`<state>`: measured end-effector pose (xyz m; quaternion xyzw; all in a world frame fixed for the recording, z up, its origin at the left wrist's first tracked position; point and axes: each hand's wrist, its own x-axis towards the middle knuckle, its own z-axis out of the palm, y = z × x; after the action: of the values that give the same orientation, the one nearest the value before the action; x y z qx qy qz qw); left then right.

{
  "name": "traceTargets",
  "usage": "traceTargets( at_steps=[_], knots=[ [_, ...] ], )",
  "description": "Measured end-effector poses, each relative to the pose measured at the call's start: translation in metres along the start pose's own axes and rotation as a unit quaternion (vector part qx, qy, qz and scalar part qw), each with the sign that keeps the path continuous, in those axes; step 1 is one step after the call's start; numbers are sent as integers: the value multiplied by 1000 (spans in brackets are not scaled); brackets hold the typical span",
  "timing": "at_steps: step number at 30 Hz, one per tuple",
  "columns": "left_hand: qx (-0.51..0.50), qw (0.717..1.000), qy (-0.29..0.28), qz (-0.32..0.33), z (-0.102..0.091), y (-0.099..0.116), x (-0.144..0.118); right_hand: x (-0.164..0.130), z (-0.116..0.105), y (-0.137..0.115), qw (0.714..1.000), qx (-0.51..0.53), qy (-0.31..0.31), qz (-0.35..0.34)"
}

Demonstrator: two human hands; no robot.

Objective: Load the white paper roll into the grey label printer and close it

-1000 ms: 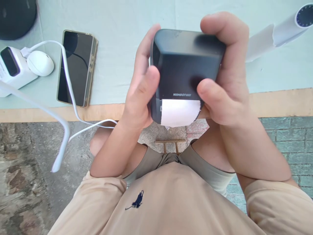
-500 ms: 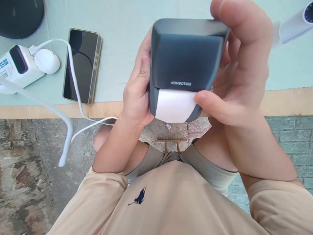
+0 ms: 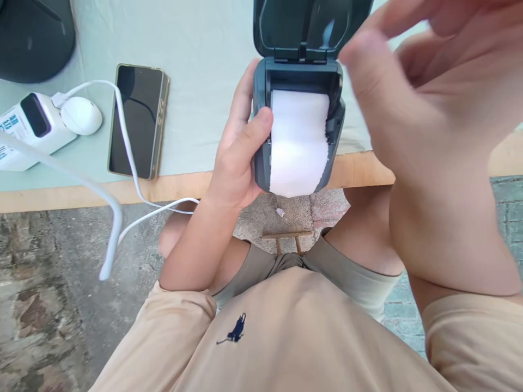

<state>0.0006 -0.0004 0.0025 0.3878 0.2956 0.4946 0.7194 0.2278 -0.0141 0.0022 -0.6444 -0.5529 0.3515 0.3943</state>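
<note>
Phone [image 3: 137,122]: left, flat on the table [image 3: 196,109], white cable [image 3: 123,121] passing over it.
Left hand [image 3: 235,158]: grasps the printer [image 3: 300,76] by its left side, probably to steady it; fingertips beneath hidden.
Printer: centre, at the table's near edge; raised lid [image 3: 304,27], its far end cut off, bares the paper roll [image 3: 300,141].
Right hand [image 3: 425,109]: half-curled by the lid's right edge; whether gripping, I cannot tell.

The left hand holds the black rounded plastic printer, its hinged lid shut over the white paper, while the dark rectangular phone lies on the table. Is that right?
Not quite: in the head view, the hinged lid of the black plastic printer stands open, exposing the white paper. The rest is right.
</note>
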Motion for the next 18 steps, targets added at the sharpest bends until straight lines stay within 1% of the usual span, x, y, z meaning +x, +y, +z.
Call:
traceTargets(
  at_steps=[2,4,6,7,8,9,10,11,13,15,18],
  knots=[
    [9,1000,-3,-3,1,0,0,6,-18,15,999,-36,-1,16],
    [17,1000,4,-7,2,0,-1,13,-27,13,996,-80,2,31],
    [20,1000,15,-14,3,0,-2,20,-20,-8,993,-121,-5,12],
    [18,1000,17,-16,3,0,-2,22,-12,-24,989,-147,-20,-19],
    [13,1000,19,-17,4,0,-2,23,-1,-41,978,-192,-46,-58],
    [7,1000,19,-17,4,0,-1,23,10,-59,956,-267,-87,-87],
    [0,1000,17,-17,5,0,-1,22,21,-76,917,-358,-136,-113],
    [-6,1000,20,-18,6,0,-1,21,30,-89,882,-419,-162,-141],
    [-16,999,30,-20,9,1,-1,19,40,-106,831,-492,-199,-169],
    [-17,999,25,-21,11,2,-2,18,42,-110,806,-525,-212,-170],
    [11,999,25,-31,12,4,-2,20,39,-106,798,-546,-213,-142]
  ],
)
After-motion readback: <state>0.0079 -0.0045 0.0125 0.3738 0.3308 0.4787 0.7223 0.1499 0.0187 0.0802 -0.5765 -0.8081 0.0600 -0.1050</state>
